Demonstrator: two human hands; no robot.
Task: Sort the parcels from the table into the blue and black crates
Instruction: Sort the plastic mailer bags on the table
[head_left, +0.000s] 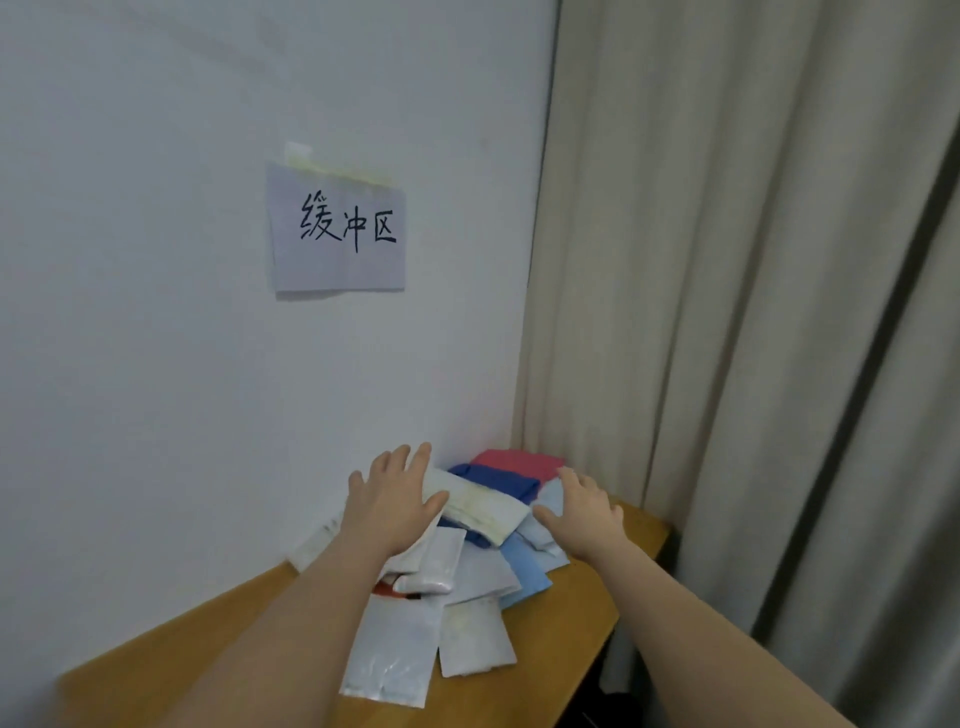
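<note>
on the wooden table (587, 618), against the white wall (156, 312), your parcels (467, 587) lie heaped: white and silver pouches in front, blue and pink ones behind. your left hand (392, 501) lies flat, fingers straight, on the heap's top white pouch (483, 506); your right hand (584, 512), fingers spread, touches its pale blue side. a handwritten paper sign (337, 231) hangs above the heap, a beige curtain (727, 312) right of it. bare wood runs from the heap to the table's near and right edges.

Single head view: looks forward and slightly down, close over table (597, 597) corner; faces wall (156, 312), curtain (727, 260) at right.
</note>
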